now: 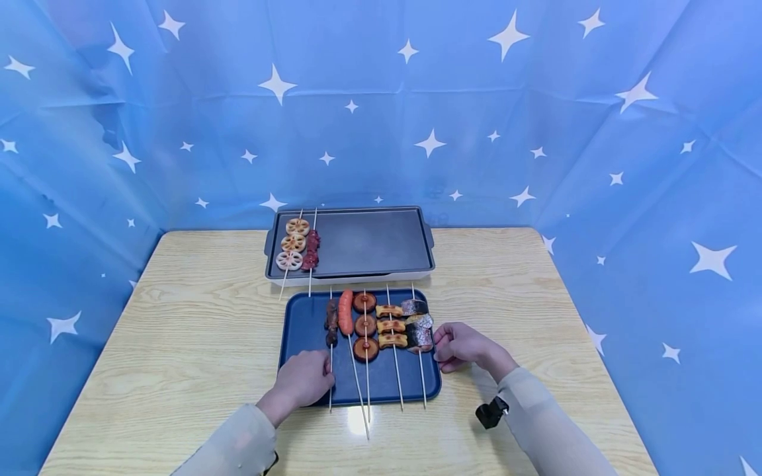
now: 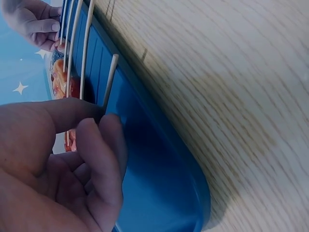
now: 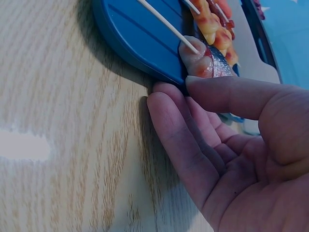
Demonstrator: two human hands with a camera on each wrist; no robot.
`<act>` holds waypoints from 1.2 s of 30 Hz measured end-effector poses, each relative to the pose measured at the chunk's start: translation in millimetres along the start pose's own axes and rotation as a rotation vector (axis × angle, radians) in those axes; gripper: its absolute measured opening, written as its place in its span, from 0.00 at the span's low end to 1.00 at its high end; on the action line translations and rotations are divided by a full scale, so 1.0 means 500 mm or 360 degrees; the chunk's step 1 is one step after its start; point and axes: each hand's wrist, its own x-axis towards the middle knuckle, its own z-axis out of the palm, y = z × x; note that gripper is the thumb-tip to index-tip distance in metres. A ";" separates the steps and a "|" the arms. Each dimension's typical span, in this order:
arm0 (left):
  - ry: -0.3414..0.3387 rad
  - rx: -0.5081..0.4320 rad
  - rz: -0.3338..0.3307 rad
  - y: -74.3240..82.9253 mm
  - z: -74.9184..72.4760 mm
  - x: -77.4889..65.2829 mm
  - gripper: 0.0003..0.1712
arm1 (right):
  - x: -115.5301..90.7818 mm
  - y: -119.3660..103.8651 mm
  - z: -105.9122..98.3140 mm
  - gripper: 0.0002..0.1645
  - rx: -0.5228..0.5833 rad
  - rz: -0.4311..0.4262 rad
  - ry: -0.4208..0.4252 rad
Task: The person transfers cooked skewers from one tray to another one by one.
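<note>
On the blue tray (image 1: 303, 317) lie several skewers side by side. Leftmost is a dark meat skewer (image 1: 331, 320), whose wooden stick my left hand (image 1: 305, 378) pinches between thumb and fingers; the stick's end pokes out past them in the left wrist view. To its right come a sausage skewer (image 1: 346, 312), a mushroom skewer (image 1: 365, 325), a yellow grilled skewer (image 1: 391, 326) and a fish skewer (image 1: 419, 327) with dark silvery skin. At the tray's right edge, my right hand (image 1: 463, 346) grips the rim, thumb on top and fingers against the outside, close to the fish.
Behind the tray stands a dark rectangular grill plate (image 1: 369, 241) on a white base. A lotus root skewer (image 1: 294, 243) and a red meat skewer (image 1: 311, 250) lie on its left side. Both rest on a wooden table (image 1: 196, 317), with a blue star-patterned cloth (image 1: 357, 132) around it.
</note>
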 end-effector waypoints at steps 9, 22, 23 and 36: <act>-0.0054 -0.0185 -0.0046 -0.015 -0.027 -0.003 0.14 | 0.000 0.004 -0.001 0.20 0.0000 0.0015 0.0024; 0.0270 -0.0513 -0.0321 -0.037 -0.166 0.062 0.18 | 0.000 0.003 -0.001 0.20 0.0020 0.0019 0.0029; 0.0286 -0.0508 -0.0337 -0.038 -0.171 0.069 0.19 | 0.000 0.002 -0.001 0.19 0.0016 0.0019 0.0029; 0.0362 -0.0500 -0.0426 -0.031 -0.158 0.139 0.21 | -0.003 0.003 0.006 0.21 0.0011 0.0008 0.0054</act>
